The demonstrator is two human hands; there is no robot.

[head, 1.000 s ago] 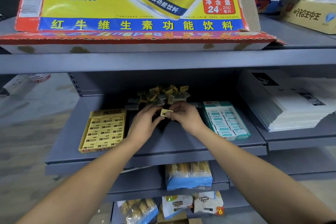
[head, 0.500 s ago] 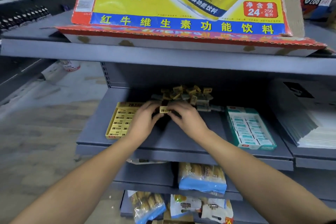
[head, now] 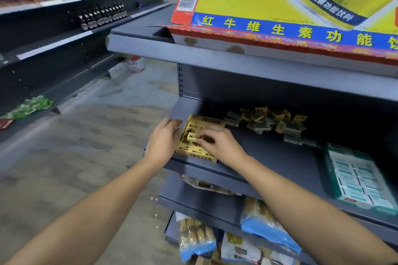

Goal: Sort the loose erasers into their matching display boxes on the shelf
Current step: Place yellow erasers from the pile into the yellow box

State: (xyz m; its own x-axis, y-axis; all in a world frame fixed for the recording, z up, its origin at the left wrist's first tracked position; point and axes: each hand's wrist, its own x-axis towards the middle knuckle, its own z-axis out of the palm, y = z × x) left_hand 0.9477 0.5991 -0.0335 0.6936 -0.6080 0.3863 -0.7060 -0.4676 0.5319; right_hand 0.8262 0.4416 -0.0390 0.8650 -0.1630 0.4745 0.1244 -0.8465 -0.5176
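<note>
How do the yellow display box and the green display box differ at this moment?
The yellow display box sits at the shelf's left end with both hands at it: the left hand on its side, the right hand holding a yellow eraser over it. The green display box lies far right, untouched. The yellow box's erasers have yellow wrappers, the green box's white and teal. Both rest on the same grey shelf.

Dim store light, deep shadow under shelves, soft motion blur, wide-angle edge warping
</note>
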